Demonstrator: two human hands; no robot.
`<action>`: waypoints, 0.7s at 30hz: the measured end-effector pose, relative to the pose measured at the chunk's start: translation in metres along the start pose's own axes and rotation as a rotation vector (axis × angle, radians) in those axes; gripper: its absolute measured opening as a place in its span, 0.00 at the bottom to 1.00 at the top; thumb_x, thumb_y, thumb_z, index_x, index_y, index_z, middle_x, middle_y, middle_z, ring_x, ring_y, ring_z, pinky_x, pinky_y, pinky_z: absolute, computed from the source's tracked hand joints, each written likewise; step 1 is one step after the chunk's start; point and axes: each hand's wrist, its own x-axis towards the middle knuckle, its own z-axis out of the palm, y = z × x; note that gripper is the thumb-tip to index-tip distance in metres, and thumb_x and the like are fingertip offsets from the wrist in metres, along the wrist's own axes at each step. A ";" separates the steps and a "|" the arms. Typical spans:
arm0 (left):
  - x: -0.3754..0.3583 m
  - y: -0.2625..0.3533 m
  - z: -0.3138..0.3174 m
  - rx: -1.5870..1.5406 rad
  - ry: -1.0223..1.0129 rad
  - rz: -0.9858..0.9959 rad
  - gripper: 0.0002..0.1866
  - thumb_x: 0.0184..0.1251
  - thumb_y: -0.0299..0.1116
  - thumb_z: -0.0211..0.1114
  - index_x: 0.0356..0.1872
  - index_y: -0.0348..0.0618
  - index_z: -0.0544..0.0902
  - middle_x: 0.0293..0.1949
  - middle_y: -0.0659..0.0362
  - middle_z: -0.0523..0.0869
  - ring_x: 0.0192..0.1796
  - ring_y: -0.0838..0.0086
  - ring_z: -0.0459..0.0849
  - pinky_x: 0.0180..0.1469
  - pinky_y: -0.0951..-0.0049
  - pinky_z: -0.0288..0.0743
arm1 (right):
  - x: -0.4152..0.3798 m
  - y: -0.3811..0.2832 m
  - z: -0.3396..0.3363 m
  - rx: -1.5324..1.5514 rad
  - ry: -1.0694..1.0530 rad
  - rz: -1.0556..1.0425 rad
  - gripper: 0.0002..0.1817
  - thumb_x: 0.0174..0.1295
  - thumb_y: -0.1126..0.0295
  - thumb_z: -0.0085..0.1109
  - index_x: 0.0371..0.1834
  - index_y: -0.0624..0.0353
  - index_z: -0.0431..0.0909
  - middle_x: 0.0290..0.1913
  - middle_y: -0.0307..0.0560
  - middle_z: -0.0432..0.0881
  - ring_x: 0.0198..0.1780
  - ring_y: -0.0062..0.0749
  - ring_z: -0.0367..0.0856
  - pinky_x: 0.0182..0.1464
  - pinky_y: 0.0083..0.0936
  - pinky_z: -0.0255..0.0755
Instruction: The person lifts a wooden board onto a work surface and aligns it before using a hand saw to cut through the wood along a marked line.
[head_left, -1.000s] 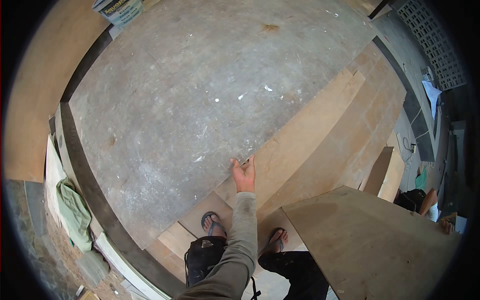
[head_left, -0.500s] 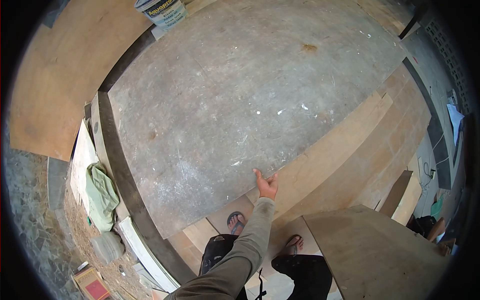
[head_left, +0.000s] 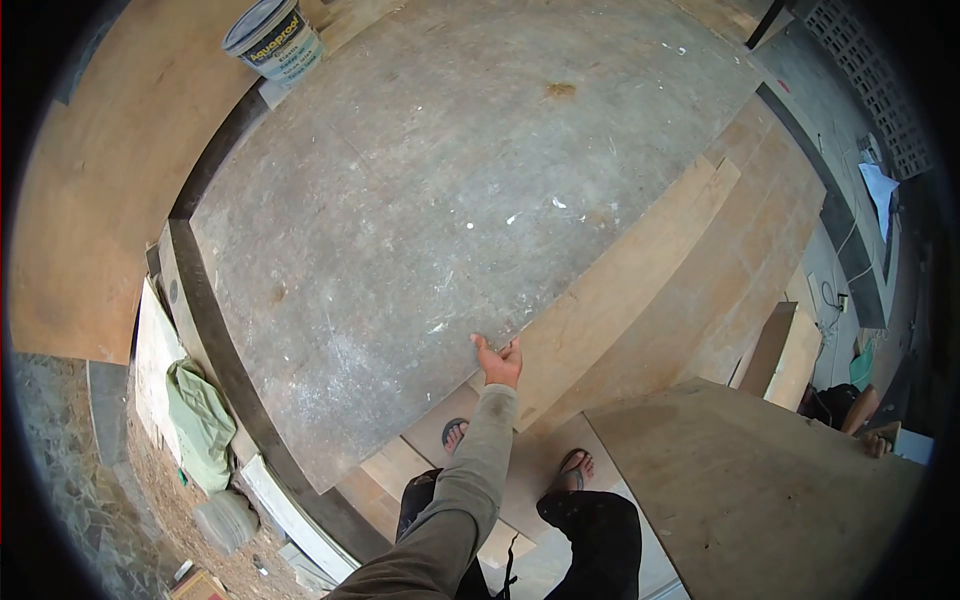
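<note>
A large grey, stained plywood sheet spreads across the middle of the view, marked with white specks and scuffs. At its near edge is my left hand, in a grey-green sleeve. The thumb lies along the top face, while the other fingers curl at the edge and are partly hidden under it. My right hand is out of view. A brown wooden panel stands or lies close to my right leg, its far corner near my right foot.
A bucket labelled Aquaproof stands at the far left corner. Beside the left ledge lies a green cloth. Lighter wood strips run under the near edge. At right, another person's hand is by the brown panel.
The view has shifted, so the sheet, bucket and my left hand sit further left in it. My left hand keeps its place on the sheet's edge. The other person's hand shows more clearly.
</note>
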 end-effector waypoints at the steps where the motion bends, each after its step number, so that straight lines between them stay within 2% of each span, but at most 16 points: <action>1: 0.002 0.001 -0.002 0.017 -0.010 0.014 0.32 0.71 0.57 0.63 0.66 0.45 0.74 0.67 0.58 0.78 0.68 0.57 0.74 0.74 0.48 0.65 | 0.005 -0.002 -0.009 0.014 0.033 -0.002 0.39 0.63 0.42 0.60 0.67 0.62 0.72 0.65 0.57 0.77 0.64 0.46 0.77 0.70 0.41 0.64; 8: -0.020 0.004 0.009 0.069 -0.012 0.028 0.30 0.72 0.57 0.61 0.64 0.46 0.76 0.64 0.60 0.81 0.66 0.60 0.76 0.72 0.53 0.68 | 0.025 -0.007 -0.061 0.118 0.202 -0.012 0.39 0.64 0.41 0.57 0.69 0.60 0.70 0.67 0.56 0.75 0.66 0.46 0.75 0.71 0.42 0.64; 15: -0.006 0.015 0.012 0.017 0.016 -0.049 0.30 0.73 0.58 0.59 0.64 0.46 0.76 0.64 0.60 0.81 0.64 0.60 0.78 0.69 0.54 0.71 | 0.043 -0.022 -0.112 0.207 0.345 -0.009 0.40 0.65 0.39 0.54 0.70 0.59 0.68 0.68 0.54 0.73 0.67 0.46 0.73 0.71 0.43 0.63; 17: 0.002 0.009 0.005 0.046 -0.020 0.045 0.30 0.74 0.58 0.58 0.64 0.46 0.77 0.65 0.59 0.81 0.64 0.59 0.78 0.68 0.54 0.72 | 0.050 -0.023 -0.134 0.209 0.388 -0.019 0.40 0.65 0.39 0.53 0.71 0.58 0.68 0.69 0.54 0.73 0.68 0.46 0.73 0.72 0.43 0.63; 21: -0.007 0.012 0.010 0.092 0.031 0.007 0.29 0.76 0.57 0.56 0.64 0.45 0.76 0.65 0.59 0.81 0.65 0.59 0.79 0.68 0.54 0.72 | 0.045 -0.016 -0.168 0.219 0.452 0.008 0.40 0.65 0.38 0.52 0.72 0.57 0.67 0.69 0.53 0.72 0.68 0.46 0.72 0.72 0.44 0.62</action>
